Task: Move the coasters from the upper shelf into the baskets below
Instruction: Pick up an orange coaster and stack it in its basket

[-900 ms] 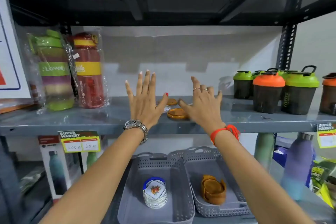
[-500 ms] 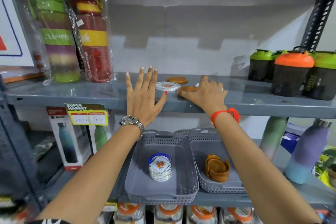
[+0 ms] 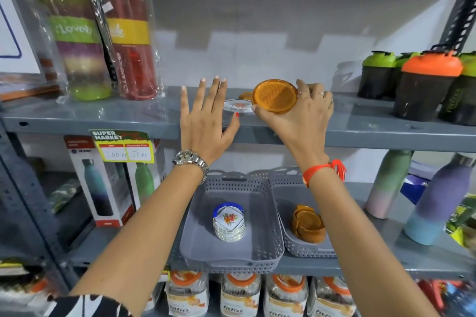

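My right hand [image 3: 301, 116] grips a round brown coaster [image 3: 275, 96], tilted up on edge just above the upper shelf [image 3: 108, 117]. Behind it another brown coaster [image 3: 244, 95] lies flat, partly hidden. A white floral coaster [image 3: 238, 106] lies on the shelf beside my left hand [image 3: 206, 121], which is spread flat with its thumb near the coaster's front edge. Below, the left grey basket [image 3: 231, 252] holds a stack of white floral coasters [image 3: 229, 224]. The right grey basket [image 3: 304, 249] holds a holder of brown coasters [image 3: 307, 224].
Wrapped tall bottles [image 3: 103, 33] stand at the shelf's left, shaker cups [image 3: 425, 85] with green and orange lids at the right. Pastel bottles [image 3: 435, 201] stand right of the baskets, boxed bottles [image 3: 103, 183] left. Jars [image 3: 237, 296] fill the shelf underneath.
My right hand has closed on the brown coaster and lifted it up on edge off the shelf. My left hand stays spread by the white coaster. The camera has tilted down and closer.
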`<act>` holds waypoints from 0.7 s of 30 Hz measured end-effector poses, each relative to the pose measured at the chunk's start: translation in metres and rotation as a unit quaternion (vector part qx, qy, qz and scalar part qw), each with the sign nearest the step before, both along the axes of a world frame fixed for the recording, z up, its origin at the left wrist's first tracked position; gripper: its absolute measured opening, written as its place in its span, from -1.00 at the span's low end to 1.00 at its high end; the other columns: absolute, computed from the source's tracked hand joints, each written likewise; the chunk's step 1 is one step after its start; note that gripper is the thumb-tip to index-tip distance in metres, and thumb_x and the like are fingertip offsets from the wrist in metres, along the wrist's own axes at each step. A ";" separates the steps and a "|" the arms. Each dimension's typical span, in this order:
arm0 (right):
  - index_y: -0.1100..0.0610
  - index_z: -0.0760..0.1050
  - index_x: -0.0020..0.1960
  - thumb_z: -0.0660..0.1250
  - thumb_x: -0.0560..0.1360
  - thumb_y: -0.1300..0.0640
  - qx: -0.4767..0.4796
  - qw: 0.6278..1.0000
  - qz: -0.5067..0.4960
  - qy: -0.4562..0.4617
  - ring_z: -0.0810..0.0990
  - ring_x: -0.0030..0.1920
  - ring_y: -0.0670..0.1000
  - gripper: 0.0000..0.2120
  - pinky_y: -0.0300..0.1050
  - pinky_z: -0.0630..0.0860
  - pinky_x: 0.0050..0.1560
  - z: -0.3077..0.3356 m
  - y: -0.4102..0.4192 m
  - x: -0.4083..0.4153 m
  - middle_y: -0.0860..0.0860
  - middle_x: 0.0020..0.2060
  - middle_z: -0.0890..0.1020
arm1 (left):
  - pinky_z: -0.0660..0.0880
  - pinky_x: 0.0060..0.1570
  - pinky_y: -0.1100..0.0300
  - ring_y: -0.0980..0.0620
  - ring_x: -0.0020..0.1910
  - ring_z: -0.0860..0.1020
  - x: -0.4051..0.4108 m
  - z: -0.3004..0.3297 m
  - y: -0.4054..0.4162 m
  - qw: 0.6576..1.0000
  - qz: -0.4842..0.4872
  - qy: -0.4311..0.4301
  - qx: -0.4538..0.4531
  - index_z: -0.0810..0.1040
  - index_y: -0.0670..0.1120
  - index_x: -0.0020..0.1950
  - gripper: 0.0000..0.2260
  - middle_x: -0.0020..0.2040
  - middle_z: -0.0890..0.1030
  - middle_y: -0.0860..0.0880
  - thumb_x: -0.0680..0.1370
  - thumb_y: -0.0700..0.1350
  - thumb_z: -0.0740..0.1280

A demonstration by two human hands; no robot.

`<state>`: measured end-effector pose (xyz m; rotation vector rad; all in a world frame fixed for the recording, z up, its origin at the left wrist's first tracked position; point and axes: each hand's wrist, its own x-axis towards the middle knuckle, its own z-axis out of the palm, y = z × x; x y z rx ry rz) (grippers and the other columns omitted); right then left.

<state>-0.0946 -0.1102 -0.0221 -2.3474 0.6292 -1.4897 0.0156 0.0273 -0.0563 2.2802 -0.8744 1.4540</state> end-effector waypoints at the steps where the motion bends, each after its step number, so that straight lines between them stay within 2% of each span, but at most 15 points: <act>1: 0.20 0.39 0.36 0.33 0.17 -0.44 -0.011 1.000 0.003 -0.017 0.40 0.20 0.20 -0.03 0.21 0.29 0.33 -0.001 0.003 -0.004 0.13 0.13 0.48 | -0.12 0.43 -0.14 -0.13 0.45 0.24 0.000 -0.001 0.000 1.000 -0.002 0.001 -0.002 0.26 -0.14 0.49 -0.43 0.46 0.32 -0.10 0.56 0.14 0.06; 6: 0.24 0.47 0.27 0.40 0.20 -0.40 -0.059 0.988 0.028 -0.139 0.42 0.08 0.16 -0.11 0.16 0.44 0.14 0.006 0.014 -0.022 0.17 0.06 0.50 | -0.09 0.43 -0.12 -0.16 0.42 0.29 -0.001 -0.002 0.000 1.000 -0.016 0.012 -0.010 0.29 -0.16 0.47 -0.42 0.44 0.35 -0.11 0.55 0.14 0.06; 10: 0.25 0.49 0.24 0.41 0.22 -0.38 -0.085 0.971 0.054 -0.215 0.35 0.10 0.07 -0.14 0.25 0.45 0.11 0.018 0.024 -0.038 0.20 0.06 0.49 | -0.03 0.41 -0.14 -0.17 0.39 0.35 -0.003 0.001 0.001 0.999 -0.014 0.028 -0.016 0.33 -0.17 0.45 -0.41 0.40 0.41 -0.11 0.53 0.16 0.06; 13: 0.27 0.50 0.24 0.44 0.22 -0.35 -0.106 0.961 0.066 -0.246 0.34 0.12 0.03 -0.15 0.33 0.44 0.11 0.027 0.033 -0.051 0.22 0.07 0.49 | 0.01 0.40 -0.15 -0.17 0.36 0.39 -0.004 0.002 0.001 0.999 -0.013 0.033 -0.020 0.38 -0.17 0.42 -0.42 0.38 0.43 -0.10 0.52 0.15 0.08; 17: 0.30 0.51 0.22 0.45 0.22 -0.34 -0.131 0.948 0.071 -0.281 0.34 0.11 0.04 -0.16 0.31 0.46 0.08 0.038 0.042 -0.067 0.24 0.05 0.49 | 0.02 0.41 -0.15 -0.16 0.36 0.39 -0.005 0.001 0.001 0.999 -0.009 0.043 -0.024 0.37 -0.16 0.42 -0.42 0.37 0.44 -0.10 0.51 0.16 0.08; 21: 0.31 0.52 0.21 0.39 0.28 -0.36 -0.155 0.939 0.065 -0.300 0.34 0.10 0.02 -0.18 0.37 0.46 0.06 0.042 0.045 -0.079 0.26 0.04 0.51 | 0.03 0.40 -0.15 -0.17 0.35 0.41 -0.006 0.001 0.000 0.999 -0.017 0.039 -0.030 0.38 -0.17 0.41 -0.42 0.35 0.46 -0.12 0.51 0.14 0.09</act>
